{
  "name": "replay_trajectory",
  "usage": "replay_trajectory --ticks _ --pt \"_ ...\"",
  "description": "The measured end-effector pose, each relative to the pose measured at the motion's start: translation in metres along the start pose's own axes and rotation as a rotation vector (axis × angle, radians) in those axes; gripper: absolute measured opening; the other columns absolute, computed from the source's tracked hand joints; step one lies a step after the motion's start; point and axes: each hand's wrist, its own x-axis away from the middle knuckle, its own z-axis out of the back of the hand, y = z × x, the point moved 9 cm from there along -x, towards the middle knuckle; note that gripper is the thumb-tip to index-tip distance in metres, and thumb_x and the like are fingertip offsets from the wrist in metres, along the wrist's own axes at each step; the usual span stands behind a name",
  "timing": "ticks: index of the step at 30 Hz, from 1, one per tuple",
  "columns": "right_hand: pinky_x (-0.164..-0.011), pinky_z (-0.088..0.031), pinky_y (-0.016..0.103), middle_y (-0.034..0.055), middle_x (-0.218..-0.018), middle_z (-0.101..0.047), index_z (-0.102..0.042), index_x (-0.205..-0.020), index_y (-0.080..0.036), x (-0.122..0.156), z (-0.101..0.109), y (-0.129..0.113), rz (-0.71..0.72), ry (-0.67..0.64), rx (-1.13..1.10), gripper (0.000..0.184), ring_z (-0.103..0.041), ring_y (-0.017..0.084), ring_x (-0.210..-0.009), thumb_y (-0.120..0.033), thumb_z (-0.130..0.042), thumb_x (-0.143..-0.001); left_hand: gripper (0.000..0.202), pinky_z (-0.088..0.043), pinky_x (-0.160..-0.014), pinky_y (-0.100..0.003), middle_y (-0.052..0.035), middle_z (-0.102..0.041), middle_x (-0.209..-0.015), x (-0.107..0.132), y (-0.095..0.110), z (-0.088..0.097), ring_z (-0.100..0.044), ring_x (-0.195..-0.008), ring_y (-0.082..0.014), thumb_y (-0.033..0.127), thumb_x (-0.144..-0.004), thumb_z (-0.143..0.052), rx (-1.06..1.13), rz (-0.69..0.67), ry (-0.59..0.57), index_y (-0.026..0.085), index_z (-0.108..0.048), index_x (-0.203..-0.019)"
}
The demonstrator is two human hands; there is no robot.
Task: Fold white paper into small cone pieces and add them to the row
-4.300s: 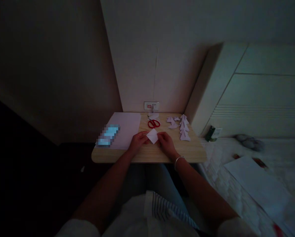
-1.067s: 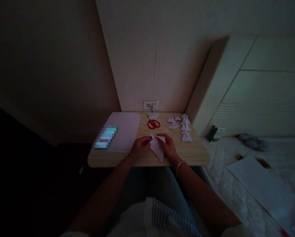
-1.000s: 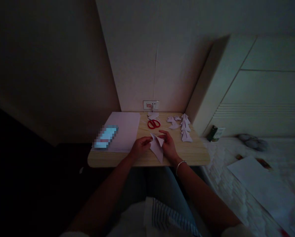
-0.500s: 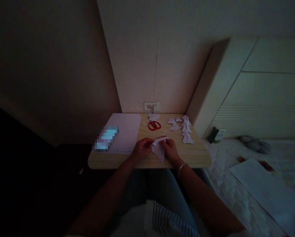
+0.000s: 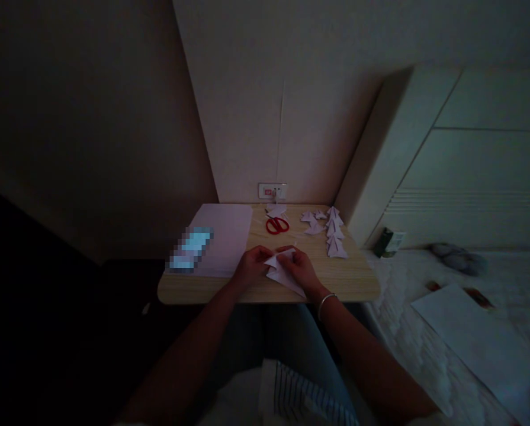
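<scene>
Between my hands, low over the front of the wooden tabletop (image 5: 327, 281), is a partly folded sheet of white paper (image 5: 285, 277). My left hand (image 5: 251, 264) pinches its left edge, fingers closed. On the other side my right hand (image 5: 302, 269) grips the upper right part, thumb pressed on the fold. A pointed flap sticks out to the left and a corner hangs toward the table's front edge. Beyond the hands lie red-handled scissors (image 5: 277, 225), beside paper scraps (image 5: 276, 210). Folded paper pieces (image 5: 311, 222) and a column of folded paper shapes (image 5: 334, 232) sit at the right.
A stack of white paper (image 5: 229, 236) covers the table's left side, with a blurred lit phone (image 5: 191, 248) on it. A wall socket (image 5: 272, 191) is behind the table. On the bed at right are a large sheet (image 5: 473, 337), a dark box (image 5: 384, 243) and a grey item (image 5: 458, 258).
The folded paper has turned in my hands: its lower corner now points right and a flap points left. My hands have shifted slightly; the other things stay put.
</scene>
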Motion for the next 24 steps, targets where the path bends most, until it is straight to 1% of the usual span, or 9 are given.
replay_trajectory --ticks 3,6,8,11,12,14,17,22,24 --pt "-0.052 -0.04 0.022 -0.0023 -0.07 -0.058 -0.056 -0.103 -0.021 -0.001 0.001 -0.002 0.022 0.013 0.028 0.032 -0.051 0.012 -0.059 -0.033 -0.059 -0.074 0.029 -0.042 -0.056 -0.022 0.0044 -0.058 -0.062 -0.002 0.003 0.002 -0.054 -0.057 -0.0098 0.023 -0.056 -0.07 0.081 -0.044 0.016 0.017 -0.056 -0.079" --pt "-0.059 -0.045 0.024 0.0007 -0.088 -0.059 -0.051 -0.104 -0.022 0.0 0.014 -0.011 0.095 0.155 0.007 0.036 -0.054 0.012 -0.067 -0.033 -0.064 -0.071 0.034 -0.039 -0.052 -0.019 0.005 -0.056 -0.063 -0.003 0.002 0.007 -0.051 -0.054 -0.0078 0.025 -0.061 -0.067 0.115 -0.046 0.037 0.016 -0.06 -0.093" --pt "-0.065 -0.047 0.026 0.0036 -0.1 -0.057 -0.052 -0.097 -0.022 0.002 0.019 -0.019 0.142 0.218 0.015 0.031 -0.056 0.013 -0.077 -0.036 -0.065 -0.072 0.036 -0.039 -0.052 -0.019 0.004 -0.057 -0.066 -0.003 0.0 0.013 -0.05 -0.055 -0.0076 0.026 -0.064 -0.065 0.134 -0.04 0.086 0.016 -0.061 -0.098" --pt "-0.081 -0.046 0.033 0.0064 -0.109 -0.054 -0.059 -0.084 -0.021 0.005 0.013 -0.034 0.258 0.17 0.15 0.018 -0.054 0.018 -0.097 -0.036 -0.064 -0.075 0.036 -0.04 -0.053 -0.02 0.002 -0.059 -0.069 -0.002 -0.002 0.017 -0.052 -0.057 -0.0082 0.028 -0.067 -0.062 0.126 -0.034 0.123 0.016 -0.063 -0.101" --pt "-0.088 -0.044 0.036 0.0067 -0.11 -0.053 -0.062 -0.083 -0.021 0.006 0.009 -0.038 0.3 0.137 0.208 0.015 -0.052 0.019 -0.103 -0.034 -0.064 -0.076 0.035 -0.04 -0.053 -0.02 0.0015 -0.06 -0.07 -0.002 -0.002 0.017 -0.052 -0.057 -0.0084 0.029 -0.068 -0.061 0.114 -0.036 0.121 0.016 -0.063 -0.101" --pt "-0.096 -0.039 0.039 0.0068 -0.113 -0.051 -0.066 -0.088 -0.023 0.007 0.002 -0.041 0.354 0.079 0.296 0.015 -0.049 0.021 -0.109 -0.033 -0.064 -0.076 0.033 -0.042 -0.054 -0.02 0.0006 -0.062 -0.072 -0.003 -0.003 0.017 -0.054 -0.058 -0.0093 0.029 -0.069 -0.061 0.085 -0.048 0.114 0.016 -0.065 -0.099" --pt "-0.098 -0.037 0.039 0.0071 -0.116 -0.049 -0.067 -0.097 -0.026 0.007 -0.005 -0.039 0.391 0.02 0.384 0.021 -0.047 0.021 -0.113 -0.031 -0.065 -0.076 0.029 -0.045 -0.06 -0.022 -0.0015 -0.066 -0.077 -0.005 -0.004 0.018 -0.059 -0.066 -0.0119 0.028 -0.069 -0.061 0.057 -0.072 0.112 0.016 -0.066 -0.094" --pt "-0.099 -0.037 0.038 0.0086 -0.119 -0.048 -0.068 -0.094 -0.023 0.008 -0.01 -0.037 0.421 -0.01 0.444 0.018 -0.045 0.021 -0.114 -0.027 -0.063 -0.077 0.021 -0.048 -0.074 -0.027 -0.0035 -0.07 -0.085 -0.006 0.0 0.021 -0.062 -0.078 -0.0145 0.026 -0.066 -0.063 0.059 -0.108 0.133 0.016 -0.069 -0.084" --pt "-0.098 -0.038 0.037 0.0083 -0.118 -0.049 -0.068 -0.092 -0.022 0.008 -0.009 -0.037 0.415 -0.001 0.429 0.016 -0.047 0.021 -0.112 -0.026 -0.062 -0.078 0.022 -0.048 -0.074 -0.028 -0.0035 -0.07 -0.084 -0.005 0.001 0.021 -0.062 -0.077 -0.0149 0.025 -0.065 -0.063 0.067 -0.1 0.14 0.015 -0.069 -0.085"
